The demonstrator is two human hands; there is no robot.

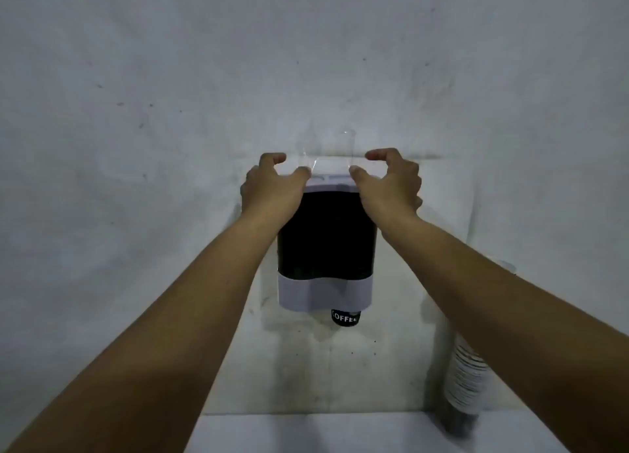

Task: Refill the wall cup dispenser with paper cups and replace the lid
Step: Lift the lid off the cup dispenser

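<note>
The wall cup dispenser (326, 241) hangs on the grey wall (136, 78) a little below the middle of the view, its dark window above a pale lower band and a pale top rim. Over that rim sits the clear lid (332, 158), see-through and hard to trace, tilted rather than flat, its edges held from both sides. The left hand (272, 189) is at the lid's nine o'clock, thumb and forefinger curled and pinching its left edge, the palm lying against the dispenser's upper left corner. The right hand (391, 180) is at the lid's three o'clock, thumb and forefinger curled in the same way on the right edge. At the dispenser's six o'clock a black paper cup (345, 317) with white letters pokes out of the outlet. Farther out, toward four o'clock, a stack of paper cups (466, 381) in white with dark stripes leans by the wall, partly hidden behind the right forearm. A pale counter (323, 434) runs along the bottom edge, at six o'clock from everything else.
</note>
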